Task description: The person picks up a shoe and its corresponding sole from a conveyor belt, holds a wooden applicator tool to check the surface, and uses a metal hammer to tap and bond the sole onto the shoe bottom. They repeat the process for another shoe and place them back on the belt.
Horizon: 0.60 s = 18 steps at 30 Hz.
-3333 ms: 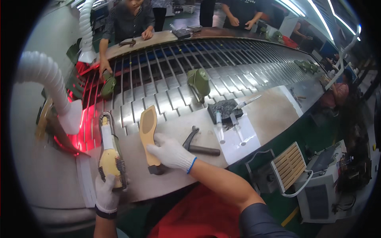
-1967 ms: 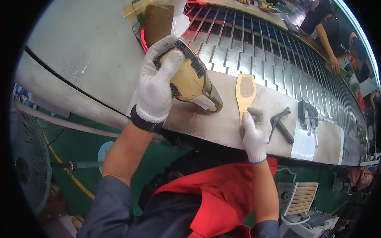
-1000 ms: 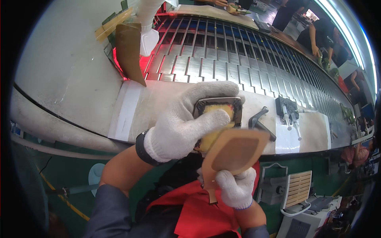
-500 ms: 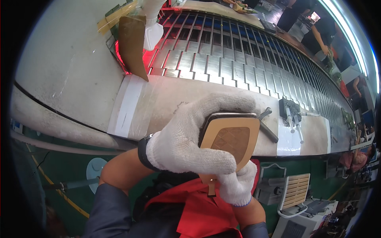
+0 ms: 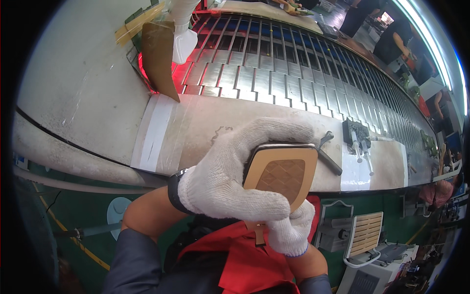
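A shoe (image 5: 282,177) with a tan sole faces bottom up between my hands, its brown inset patterned with diamonds. A dark, shiny edge shows around the squared toe. My left hand (image 5: 230,183), in a white knit glove, wraps the shoe from the left: fingers round the toe, thumb across the sole. My right hand (image 5: 293,228), gloved too, closes on the lower part, with its fingers partly hidden. Below the left thumb a narrow tan piece with a dark tip, apparently the heel (image 5: 259,236), sticks out over my red apron (image 5: 245,264).
A wrench (image 5: 326,140) and a dark-handled tool (image 5: 329,161) lie on the worn bench (image 5: 196,115). Syringe-like tubes (image 5: 364,157) rest by a black block (image 5: 353,133). Beyond runs a slatted metal conveyor (image 5: 274,81); a brown flap (image 5: 159,59) hangs by its red-lit left end.
The shoe has tilted slightly, and the diamond pattern on its sole shows more clearly. Both hands keep their hold in nearly the same place.
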{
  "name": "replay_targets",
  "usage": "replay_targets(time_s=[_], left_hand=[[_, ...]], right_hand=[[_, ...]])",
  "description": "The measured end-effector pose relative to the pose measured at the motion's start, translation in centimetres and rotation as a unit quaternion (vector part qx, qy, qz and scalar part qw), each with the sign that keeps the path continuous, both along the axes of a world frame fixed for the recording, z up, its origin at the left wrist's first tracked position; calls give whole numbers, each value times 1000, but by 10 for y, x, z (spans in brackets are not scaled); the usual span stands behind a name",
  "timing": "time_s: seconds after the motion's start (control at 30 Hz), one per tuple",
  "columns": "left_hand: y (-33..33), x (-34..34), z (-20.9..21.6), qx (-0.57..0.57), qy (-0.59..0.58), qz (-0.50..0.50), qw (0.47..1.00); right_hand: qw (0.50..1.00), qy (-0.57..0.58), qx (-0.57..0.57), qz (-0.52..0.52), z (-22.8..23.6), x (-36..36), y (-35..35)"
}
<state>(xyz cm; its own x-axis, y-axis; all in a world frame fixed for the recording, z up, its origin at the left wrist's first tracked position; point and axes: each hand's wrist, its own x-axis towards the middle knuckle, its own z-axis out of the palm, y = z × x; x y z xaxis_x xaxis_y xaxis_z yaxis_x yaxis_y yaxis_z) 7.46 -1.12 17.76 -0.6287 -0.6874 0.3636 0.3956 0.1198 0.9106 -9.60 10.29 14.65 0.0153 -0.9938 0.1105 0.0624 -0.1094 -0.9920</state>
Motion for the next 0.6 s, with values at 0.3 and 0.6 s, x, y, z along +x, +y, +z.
replay_targets(time_s=[0.3, 0.6], left_hand=[[15, -1, 28, 126, -7, 39, 991], [2, -17, 7, 26, 27, -24, 999]], right_hand=[[1000, 4, -20, 24, -2, -5, 4], [989, -101, 104, 7, 1, -27, -1]])
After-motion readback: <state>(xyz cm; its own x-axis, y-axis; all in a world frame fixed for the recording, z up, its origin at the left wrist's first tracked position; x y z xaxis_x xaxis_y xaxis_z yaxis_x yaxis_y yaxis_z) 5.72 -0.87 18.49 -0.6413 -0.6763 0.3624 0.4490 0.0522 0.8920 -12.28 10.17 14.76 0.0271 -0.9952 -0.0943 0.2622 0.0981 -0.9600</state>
